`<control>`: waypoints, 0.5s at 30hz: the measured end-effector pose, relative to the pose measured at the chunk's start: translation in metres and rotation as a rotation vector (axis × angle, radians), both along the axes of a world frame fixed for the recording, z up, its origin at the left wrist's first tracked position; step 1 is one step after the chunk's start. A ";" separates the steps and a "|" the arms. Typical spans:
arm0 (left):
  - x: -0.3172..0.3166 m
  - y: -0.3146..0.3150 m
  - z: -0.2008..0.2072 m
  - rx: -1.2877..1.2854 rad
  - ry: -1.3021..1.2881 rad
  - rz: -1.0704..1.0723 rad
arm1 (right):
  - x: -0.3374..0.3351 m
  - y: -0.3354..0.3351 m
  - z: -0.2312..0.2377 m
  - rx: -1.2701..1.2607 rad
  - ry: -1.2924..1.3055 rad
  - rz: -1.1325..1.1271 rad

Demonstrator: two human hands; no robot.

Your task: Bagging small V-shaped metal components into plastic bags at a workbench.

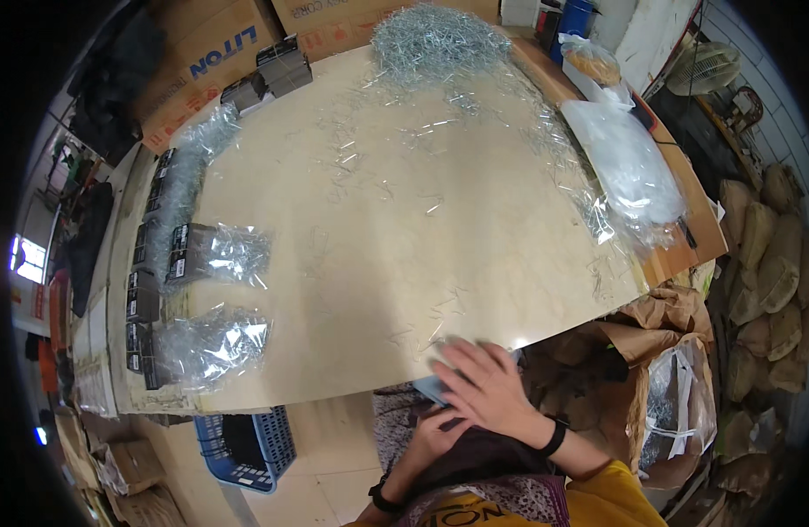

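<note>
My right hand (485, 385) reaches over the near edge of the table (378, 290), its fingers stretched out and slightly blurred. Just ahead of the fingertips lie a few thin, shiny metal pins (444, 309). Below it, my left hand (433, 439) is closed with bent fingers at the table's edge. A bluish-grey flat piece (429, 388) shows between the hands, mostly covered by them; the left hand appears to grip it. A big heap of the same pins (438, 44) rises at the far side, with others strewn across the tabletop.
Clear bags of pins (213, 347) and dark small boxes (143, 297) line the left side. White plastic bags (620, 162) lie at the right edge. A blue basket (246, 448) stands on the floor, lower left. Beside me is an opened brown paper sack (646, 386); stuffed sacks (778, 255) are stacked beyond.
</note>
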State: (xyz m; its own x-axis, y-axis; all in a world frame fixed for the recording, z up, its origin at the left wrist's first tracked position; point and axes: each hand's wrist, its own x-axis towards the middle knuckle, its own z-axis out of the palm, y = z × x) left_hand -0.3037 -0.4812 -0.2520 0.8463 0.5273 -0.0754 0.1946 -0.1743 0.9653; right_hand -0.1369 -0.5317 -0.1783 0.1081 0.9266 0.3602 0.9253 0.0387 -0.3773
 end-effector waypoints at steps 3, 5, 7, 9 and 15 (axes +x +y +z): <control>0.003 -0.004 -0.002 -0.007 -0.130 0.062 | -0.005 0.028 0.005 -0.032 -0.071 0.050; 0.004 -0.003 0.004 0.028 -0.188 0.084 | -0.005 0.020 -0.006 0.001 -0.089 0.059; 0.002 -0.004 -0.001 0.023 -0.158 0.079 | 0.001 -0.001 -0.010 0.076 0.086 0.088; -0.002 -0.006 -0.003 0.010 -0.117 0.080 | 0.009 -0.022 -0.018 0.129 0.134 0.158; 0.004 -0.003 0.005 -0.039 -0.025 0.039 | 0.007 -0.078 -0.055 0.259 0.311 -0.160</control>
State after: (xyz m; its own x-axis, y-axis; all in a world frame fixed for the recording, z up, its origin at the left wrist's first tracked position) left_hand -0.3002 -0.4844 -0.2468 0.8270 0.5572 -0.0757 0.1766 -0.1296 0.9757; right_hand -0.1301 -0.6096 -0.2330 0.3828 0.7725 0.5067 0.7714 0.0345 -0.6354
